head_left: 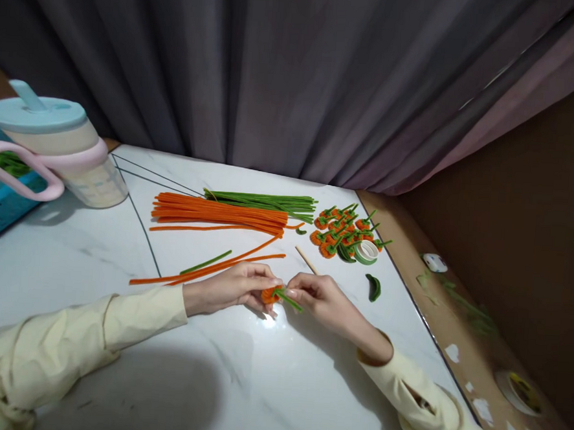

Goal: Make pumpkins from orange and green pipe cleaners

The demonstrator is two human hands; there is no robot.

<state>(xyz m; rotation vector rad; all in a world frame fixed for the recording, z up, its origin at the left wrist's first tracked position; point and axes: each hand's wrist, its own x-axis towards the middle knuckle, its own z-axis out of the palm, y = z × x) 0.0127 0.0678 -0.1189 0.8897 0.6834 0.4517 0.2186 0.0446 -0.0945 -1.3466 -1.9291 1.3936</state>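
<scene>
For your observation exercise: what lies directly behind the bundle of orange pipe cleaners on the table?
Behind the orange pipe cleaners lies a bundle of green pipe cleaners, then bare white table and a grey curtain. The curtain hides whatever is beyond.

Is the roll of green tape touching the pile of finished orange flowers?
Touching: the head view shows the tape roll lying against the pile of orange flowers, no gap visible.

A home craft corner, by the look of it: a white marble-look table [94, 255] pushed against grey curtains [286, 72]; bundled orange pipe cleaners [219, 214]; a lidded drinking jug [62, 152] alongside.
</scene>
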